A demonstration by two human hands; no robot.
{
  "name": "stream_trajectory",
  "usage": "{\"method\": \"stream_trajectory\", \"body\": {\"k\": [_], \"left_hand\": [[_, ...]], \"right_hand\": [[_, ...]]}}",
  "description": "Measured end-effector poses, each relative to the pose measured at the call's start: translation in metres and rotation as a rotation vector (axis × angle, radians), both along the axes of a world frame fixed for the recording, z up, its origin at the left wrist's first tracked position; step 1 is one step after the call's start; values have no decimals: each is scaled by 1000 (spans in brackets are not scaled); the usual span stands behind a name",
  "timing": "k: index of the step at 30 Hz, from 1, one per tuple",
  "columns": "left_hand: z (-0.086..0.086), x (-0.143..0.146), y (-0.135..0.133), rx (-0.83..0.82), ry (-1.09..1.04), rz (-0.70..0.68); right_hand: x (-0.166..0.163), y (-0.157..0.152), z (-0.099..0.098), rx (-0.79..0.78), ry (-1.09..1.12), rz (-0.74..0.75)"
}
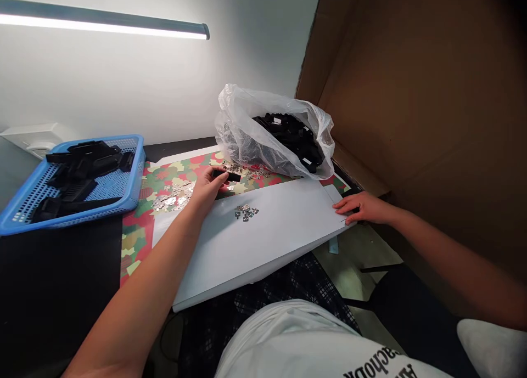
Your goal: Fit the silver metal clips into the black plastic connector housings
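My left hand (209, 185) is closed around a small black plastic part (230, 176), held above the far edge of a white board (272, 224). On the board just below it lies a small pile of metal pieces (246, 212). My right hand (363, 208) rests at the board's right end, with fingers stretched over its corner and nothing visible in them. More flat metal pieces (175, 196) are scattered left of my left hand, and smaller ones (257, 173) lie behind it.
A blue basket (138, 175) with black plastic parts stands at the left. A clear plastic bag (242, 131) full of black parts sits at the back. Camouflage-patterned sheet (134, 246) covers part of the dark table. A cardboard wall (420, 92) rises at right, a dark chair (411, 306) below.
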State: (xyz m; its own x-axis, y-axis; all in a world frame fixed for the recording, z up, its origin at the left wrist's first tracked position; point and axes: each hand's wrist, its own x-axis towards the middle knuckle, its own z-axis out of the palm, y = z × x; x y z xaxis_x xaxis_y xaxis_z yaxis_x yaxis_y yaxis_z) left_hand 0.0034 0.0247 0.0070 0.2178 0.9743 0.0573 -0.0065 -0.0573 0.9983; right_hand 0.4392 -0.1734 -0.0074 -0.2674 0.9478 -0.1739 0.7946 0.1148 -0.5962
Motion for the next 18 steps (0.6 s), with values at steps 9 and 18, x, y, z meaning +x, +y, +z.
{"method": "stream_trajectory", "body": {"k": [9, 18], "left_hand": [[-4, -6, 4, 66, -2, 37], [-4, -8, 6, 75, 33, 53]], "right_hand": [[-1, 29, 11, 3, -82, 111], [-5, 24, 11, 107, -171, 184]]}}
